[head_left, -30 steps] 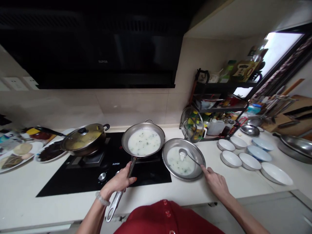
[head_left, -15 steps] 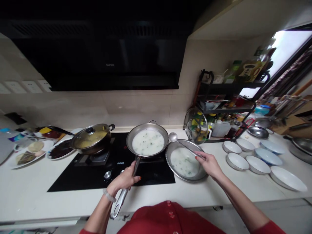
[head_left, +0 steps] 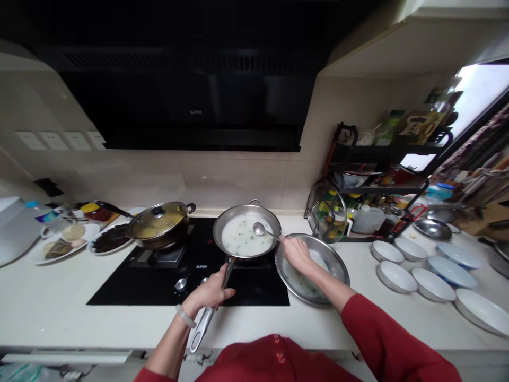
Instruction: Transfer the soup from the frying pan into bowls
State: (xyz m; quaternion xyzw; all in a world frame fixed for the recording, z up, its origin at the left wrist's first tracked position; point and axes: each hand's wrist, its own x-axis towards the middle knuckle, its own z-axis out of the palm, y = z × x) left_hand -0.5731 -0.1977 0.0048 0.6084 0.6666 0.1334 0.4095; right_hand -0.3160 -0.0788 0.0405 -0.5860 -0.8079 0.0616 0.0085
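A steel pan [head_left: 222,227] of white porridge sits on the black cooktop [head_left: 159,281]. My left hand [head_left: 210,292] is closed around the pan's long handle near the counter's front edge. My right hand [head_left: 296,253] grips a metal ladle [head_left: 260,229] whose bowl hovers over the pan's right side. Under my right forearm, just right of the pan, a wide steel basin [head_left: 338,262] holds some of the same white porridge.
A lidded pot [head_left: 159,228] stands on the left burner, with plates of food [head_left: 59,244] further left. Several white bowls [head_left: 421,265] line the counter at right. A glass lid [head_left: 326,212] leans by a black rack [head_left: 377,175] of bottles.
My right hand lifted the ladle out of the basin and swung it left over the pan. My left hand stayed on the pan handle. The view shifted a little.
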